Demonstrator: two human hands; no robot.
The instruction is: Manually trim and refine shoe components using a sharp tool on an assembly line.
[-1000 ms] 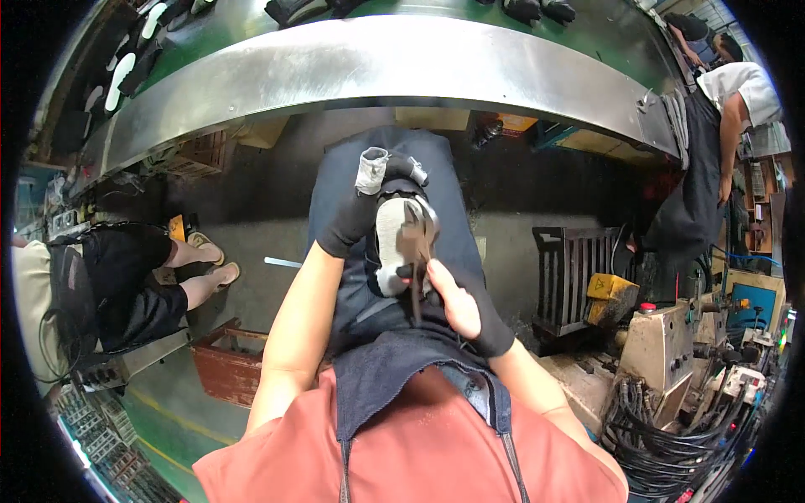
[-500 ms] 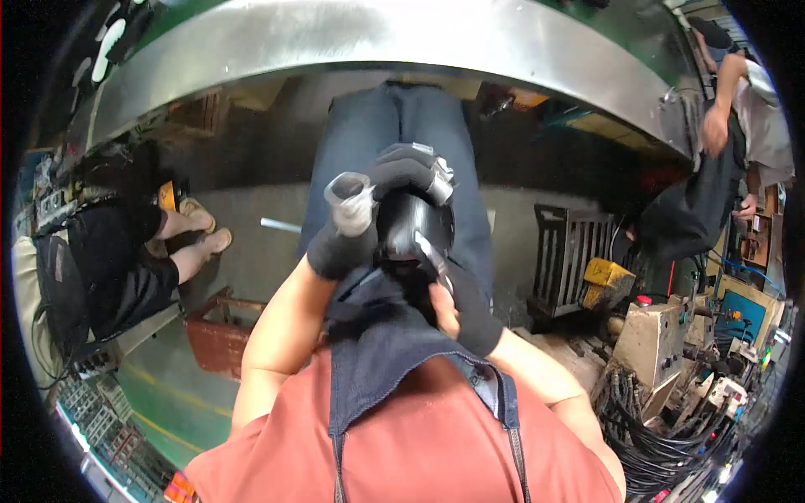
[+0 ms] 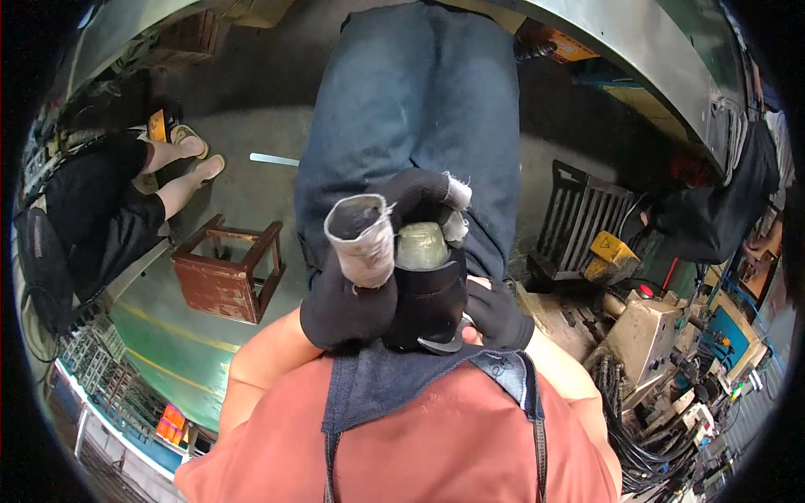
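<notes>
My left hand [image 3: 352, 308], in a black glove, grips a black shoe [image 3: 428, 306] close against my apron. A pale, greenish block like a shoe last [image 3: 422, 245] shows in the shoe's opening. Its gloved fingers curl over the far side, tipped with frayed whitish covers, and a whitish open-ended sleeve [image 3: 362, 243] stands up on the thumb. Beside the shoe's near right side, my right hand [image 3: 501, 317] is closed on a small metal tool [image 3: 444, 342] with a curved edge, which touches or nearly touches the shoe. Most right fingers are hidden behind the shoe.
A metal-edged bench [image 3: 625, 42] curves across the far side. A brown wooden stool [image 3: 220, 285] stands to the left, near a seated person [image 3: 101, 197]. On the right are a slatted dark rack [image 3: 579, 218], a yellow box [image 3: 610, 256], a control box [image 3: 641, 335], cables and another person [image 3: 713, 214].
The view has tilted down toward my lap. Both hands and the shoe are now nearer my apron. The shoe is turned so its opening shows, and the tool is at its near end.
</notes>
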